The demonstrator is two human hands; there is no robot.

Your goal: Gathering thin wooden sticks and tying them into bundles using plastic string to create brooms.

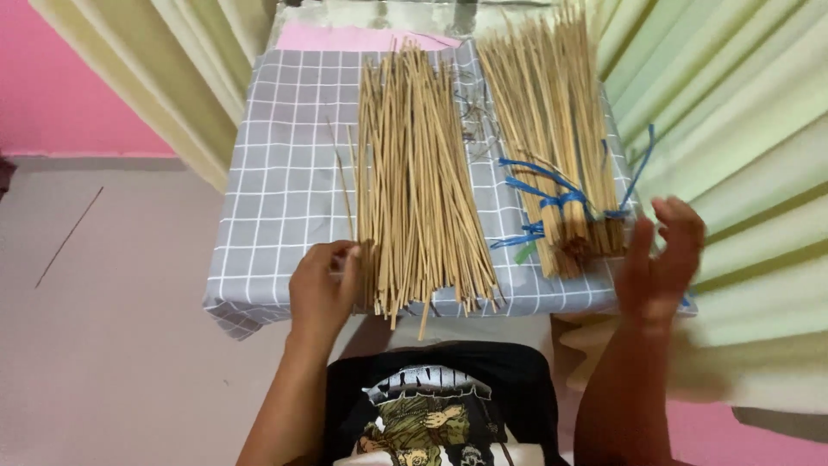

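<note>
Left hand point(323, 289) pinching a thin stick point(345, 185) beside loose pile of bamboo sticks point(418, 173) on desk point(276, 173) with grey checked cloth. Right hand point(660, 259) raised, fingers spread, near blue-tied stick bundles point(556, 129).

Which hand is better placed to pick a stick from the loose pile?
Probably the left hand: its fingers touch the loose pile. The right hand is raised beside the tied bundles, away from it.

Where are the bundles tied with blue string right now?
In the head view, the tied bundles lie on the right side of the checked cloth, right of the loose stick pile, their near ends just ahead of the right hand.
</note>
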